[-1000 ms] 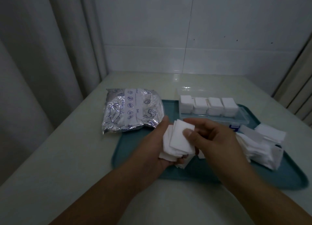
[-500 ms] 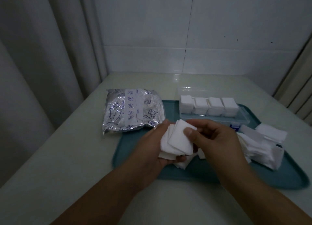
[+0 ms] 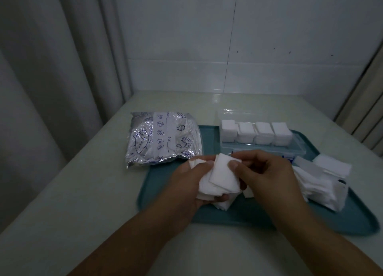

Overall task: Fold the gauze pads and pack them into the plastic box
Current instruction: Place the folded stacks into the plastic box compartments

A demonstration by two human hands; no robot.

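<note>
View from a head cam, looking down at a pale table w/ a teal tray at centre-right. Both bare hands meet above the tray's near-left part. The left hand cups a small stack of white gauze pads, fingers curled under and around it. The right hand pinches the top pad at its 1 o'clock corner, thumb on top, other fingers curled behind; the pad sits tilted on the stack. At 1 o'clock from the hands, the clear plastic box rests at the tray's far edge, lid off or open (can't tell which), w/ four stacks of folded pads in a row inside. At 3 o'clock, touching the right wrist area, lies a loose heap of unfolded gauze on the tray. At 11 o'clock, a silver foil pouch w/ blue line drawings lies on the table, its right edge overlapping the tray. White tiled wall at 12; grey curtain at 9.
</note>
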